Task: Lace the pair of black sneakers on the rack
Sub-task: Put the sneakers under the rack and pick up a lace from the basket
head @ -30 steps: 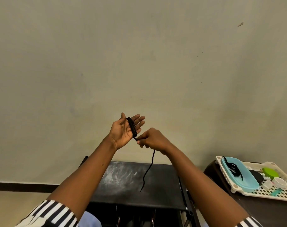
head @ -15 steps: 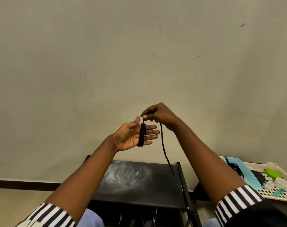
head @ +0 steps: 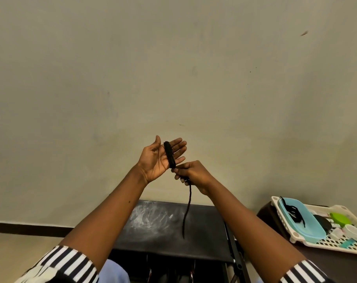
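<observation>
— How many hands are up, and what is each one doing?

— Two. The left hand [head: 157,158] is raised palm-up with its fingers straight and spread a little, and one black shoelace [head: 170,154] is wound in a tight band across those fingers. The right hand [head: 191,174] sits just below and beside it, fingers curled, pinching the same lace right where it leaves the band.

— Is the whole lace wrapped?

— No. One loose tail hangs down from the right fist and ends in front of the black rack top [head: 163,223], without touching it as far as I can tell.

— Where are the sneakers?

— Under the rack top the shelf is dark; I can make out dim shapes there but cannot say they are shoes, nor count them.

— Anything else around?

— One white slotted basket [head: 336,245] on a dark table [head: 324,266] at the right. In it lies one light blue tray [head: 308,227] with a second black lace [head: 294,213] bundled on it, plus one green lid [head: 339,218], one white cup [head: 353,231] and one dark object I cannot identify.

— And the sleeves?

— Two striped cuffs [head: 71,264], black and white, one at each lower corner.
</observation>
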